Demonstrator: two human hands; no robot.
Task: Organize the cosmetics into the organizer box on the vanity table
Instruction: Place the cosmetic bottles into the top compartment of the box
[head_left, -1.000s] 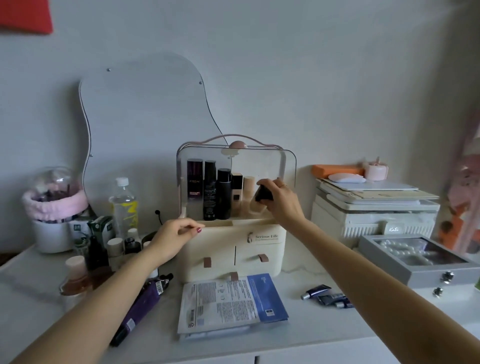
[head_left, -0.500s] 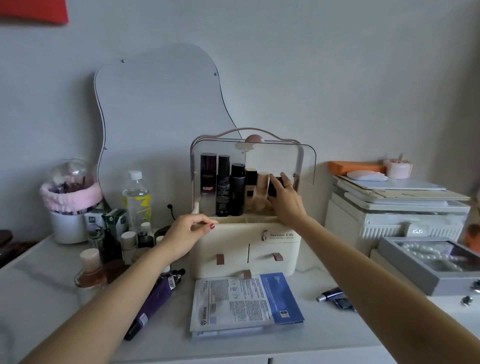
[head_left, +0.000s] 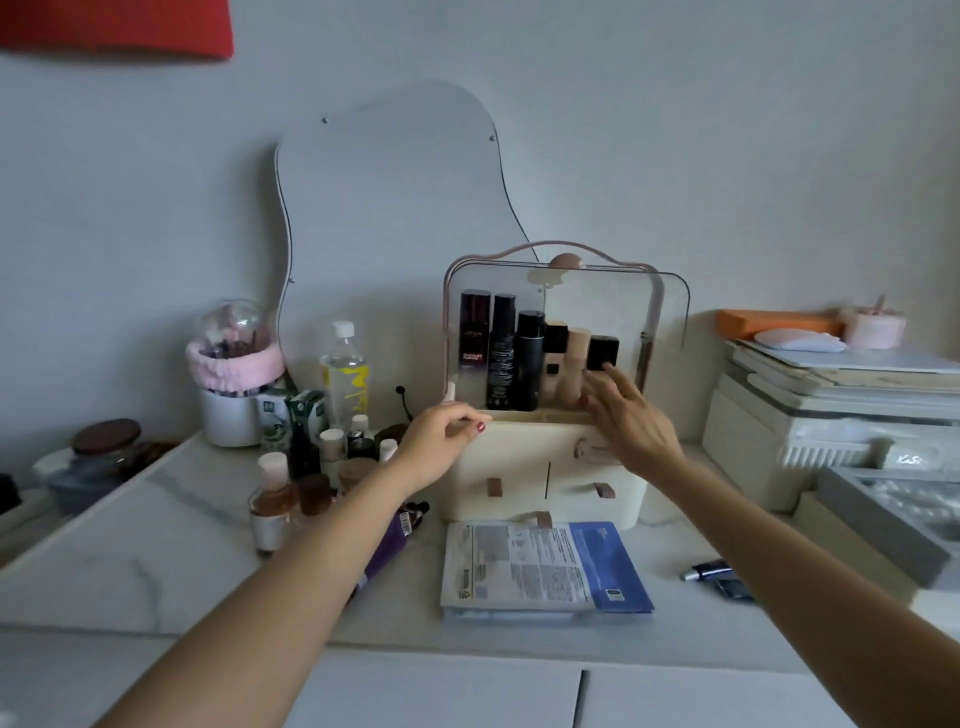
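Observation:
A cream organizer box (head_left: 519, 467) with small drawers and a raised clear lid stands at the middle of the vanity table (head_left: 156, 530). Its top tray holds several upright bottles, with a black-capped bottle (head_left: 602, 352) at the right end. My right hand (head_left: 626, 423) hovers just below that bottle, fingers spread, holding nothing. My left hand (head_left: 441, 441) rests at the box's left front corner, fingers curled against its rim. Loose bottles (head_left: 322, 467) cluster left of the box. A purple tube (head_left: 395, 540) lies under my left forearm.
Sheet-mask packets (head_left: 540, 566) lie in front of the box. Small dark tubes (head_left: 717, 574) lie at the right. A grey jewellery case (head_left: 883, 525) and stacked white boxes (head_left: 810, 415) fill the right side. A wavy mirror (head_left: 395, 218), a water bottle (head_left: 344, 374) and a brush holder (head_left: 234, 384) stand behind.
My right hand let go of the black-capped bottle, which now stands in the tray, and drew back with fingers spread. The left hand stayed at the box's corner. The view shifted left.

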